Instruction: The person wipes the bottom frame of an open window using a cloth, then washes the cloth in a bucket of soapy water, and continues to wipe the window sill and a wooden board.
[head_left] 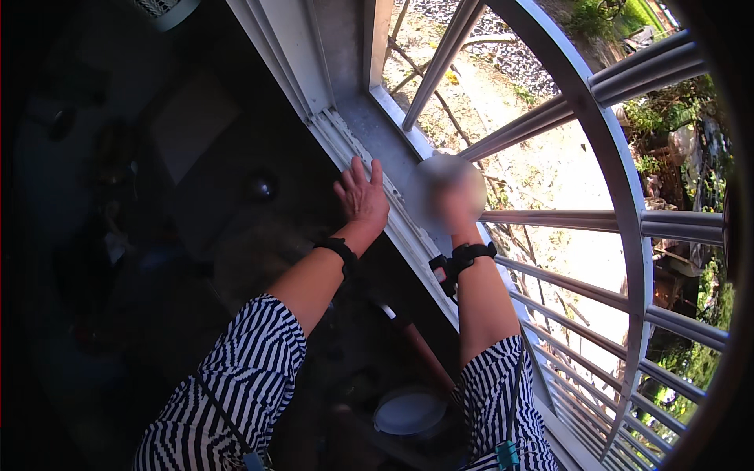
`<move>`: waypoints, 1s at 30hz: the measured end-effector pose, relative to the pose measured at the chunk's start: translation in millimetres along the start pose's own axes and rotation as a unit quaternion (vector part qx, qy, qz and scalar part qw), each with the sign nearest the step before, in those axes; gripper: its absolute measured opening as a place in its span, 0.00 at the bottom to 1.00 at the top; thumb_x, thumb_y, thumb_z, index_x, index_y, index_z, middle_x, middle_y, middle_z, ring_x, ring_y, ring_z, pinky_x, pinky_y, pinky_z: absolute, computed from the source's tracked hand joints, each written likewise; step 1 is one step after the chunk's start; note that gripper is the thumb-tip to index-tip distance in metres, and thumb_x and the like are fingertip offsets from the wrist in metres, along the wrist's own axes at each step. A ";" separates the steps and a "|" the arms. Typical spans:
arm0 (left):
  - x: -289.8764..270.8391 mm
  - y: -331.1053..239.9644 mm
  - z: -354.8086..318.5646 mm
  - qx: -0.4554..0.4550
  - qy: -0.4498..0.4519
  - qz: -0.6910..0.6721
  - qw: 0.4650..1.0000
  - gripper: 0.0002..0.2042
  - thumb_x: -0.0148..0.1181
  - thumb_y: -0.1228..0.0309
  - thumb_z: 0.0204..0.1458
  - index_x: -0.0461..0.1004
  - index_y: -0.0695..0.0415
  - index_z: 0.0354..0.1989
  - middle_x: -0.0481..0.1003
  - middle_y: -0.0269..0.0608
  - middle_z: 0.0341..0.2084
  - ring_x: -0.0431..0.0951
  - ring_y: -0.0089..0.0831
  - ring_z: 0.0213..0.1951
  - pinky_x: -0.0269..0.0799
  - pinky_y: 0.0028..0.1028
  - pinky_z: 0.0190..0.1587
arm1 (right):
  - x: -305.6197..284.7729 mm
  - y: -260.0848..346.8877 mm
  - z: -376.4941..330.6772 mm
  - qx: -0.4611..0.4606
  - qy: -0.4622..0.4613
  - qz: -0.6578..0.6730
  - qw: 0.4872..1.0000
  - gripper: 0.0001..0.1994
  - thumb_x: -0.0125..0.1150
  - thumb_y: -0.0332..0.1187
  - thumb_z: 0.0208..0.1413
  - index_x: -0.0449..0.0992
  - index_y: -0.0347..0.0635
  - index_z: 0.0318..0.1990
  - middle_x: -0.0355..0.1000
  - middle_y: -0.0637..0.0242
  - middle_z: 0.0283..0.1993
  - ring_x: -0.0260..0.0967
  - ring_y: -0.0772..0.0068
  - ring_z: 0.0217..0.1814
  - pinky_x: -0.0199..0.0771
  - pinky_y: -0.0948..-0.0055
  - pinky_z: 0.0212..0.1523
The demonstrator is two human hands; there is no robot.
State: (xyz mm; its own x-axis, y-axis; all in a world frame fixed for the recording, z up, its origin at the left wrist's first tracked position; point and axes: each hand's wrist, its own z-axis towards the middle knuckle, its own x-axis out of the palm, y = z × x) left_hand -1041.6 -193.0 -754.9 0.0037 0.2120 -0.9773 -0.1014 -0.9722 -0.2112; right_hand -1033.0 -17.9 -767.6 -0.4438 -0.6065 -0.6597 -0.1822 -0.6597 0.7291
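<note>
"At the window track (402, 224), what's in your grip?"

"My left hand (364, 196) looks empty, fingers spread by its inner edge, perhaps steadying me. My right hand (455, 192), blurred over the sill (393, 153) beyond: cannot tell."

"Counted?"

"Two black wristbands (339, 253), two striped sleeves (255, 345), one curved grille (635, 196) beyond the track."
</note>
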 end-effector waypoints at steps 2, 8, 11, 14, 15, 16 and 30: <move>3.9 7.2 -4.5 0.013 -0.030 0.019 0.999 0.27 0.51 0.76 0.44 0.56 0.50 0.55 0.49 0.49 0.57 0.53 0.49 0.57 0.48 0.52 0.55 | -7.1 15.9 -1.7 0.042 0.040 -0.055 0.997 0.15 0.59 0.30 0.44 0.75 0.49 0.43 0.74 0.57 0.39 0.72 0.60 0.42 0.70 0.67 0.43; 2.7 6.9 0.4 0.199 -0.141 -0.006 0.970 0.21 0.51 0.76 0.44 0.63 0.49 0.50 0.48 0.45 0.60 0.48 0.44 0.61 0.39 0.61 0.58 | -53.9 61.0 -8.6 -0.021 -0.102 0.142 0.984 0.18 0.58 0.26 0.46 0.65 0.33 0.46 0.67 0.59 0.43 0.66 0.64 0.46 0.64 0.69 0.50; -3.3 -6.7 3.3 0.210 -0.092 -0.002 0.973 0.19 0.50 0.76 0.45 0.65 0.50 0.48 0.51 0.44 0.58 0.49 0.42 0.62 0.38 0.55 0.61 | -52.7 54.5 31.0 -0.024 -0.141 0.257 0.956 0.19 0.60 0.26 0.44 0.62 0.35 0.44 0.63 0.61 0.39 0.65 0.63 0.41 0.64 0.68 0.47; 1.5 2.1 3.3 0.170 -0.039 -0.023 0.984 0.18 0.50 0.76 0.45 0.66 0.51 0.47 0.54 0.44 0.57 0.50 0.41 0.62 0.38 0.48 0.63 | -38.4 86.6 27.3 0.037 -0.176 0.468 0.865 0.21 0.62 0.25 0.41 0.61 0.37 0.43 0.63 0.61 0.39 0.65 0.65 0.41 0.64 0.68 0.46; -0.5 1.3 2.7 0.165 -0.029 -0.028 0.986 0.17 0.50 0.76 0.45 0.67 0.51 0.47 0.54 0.44 0.57 0.50 0.41 0.62 0.39 0.47 0.63 | -45.2 88.5 24.0 -0.004 -0.183 0.344 0.921 0.20 0.62 0.24 0.41 0.62 0.37 0.43 0.63 0.61 0.39 0.65 0.65 0.41 0.65 0.68 0.46; -2.6 1.6 2.3 0.160 -0.019 -0.034 0.986 0.17 0.50 0.76 0.45 0.67 0.51 0.46 0.54 0.44 0.57 0.50 0.40 0.62 0.39 0.45 0.63 | -52.1 90.1 20.7 -0.044 -0.188 0.213 0.958 0.20 0.62 0.24 0.41 0.62 0.37 0.43 0.64 0.61 0.38 0.65 0.65 0.40 0.65 0.68 0.45; -0.1 12.1 11.7 0.169 -0.083 -0.203 0.961 0.18 0.59 0.69 0.44 0.67 0.60 0.44 0.68 0.48 0.41 0.68 0.42 0.45 0.63 0.39 0.48 | -55.5 201.8 64.3 -0.163 -0.278 0.219 0.921 0.27 0.61 0.29 0.45 0.58 0.37 0.54 0.61 0.60 0.52 0.60 0.65 0.55 0.62 0.66 0.55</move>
State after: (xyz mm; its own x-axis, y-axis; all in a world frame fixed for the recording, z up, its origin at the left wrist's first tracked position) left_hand -1054.5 -203.6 -757.2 -0.0452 0.6072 -0.7932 -0.4421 -0.7242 -0.5292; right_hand -1101.5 -88.8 -572.2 -0.8091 -0.5852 -0.0533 0.3549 -0.5589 0.7495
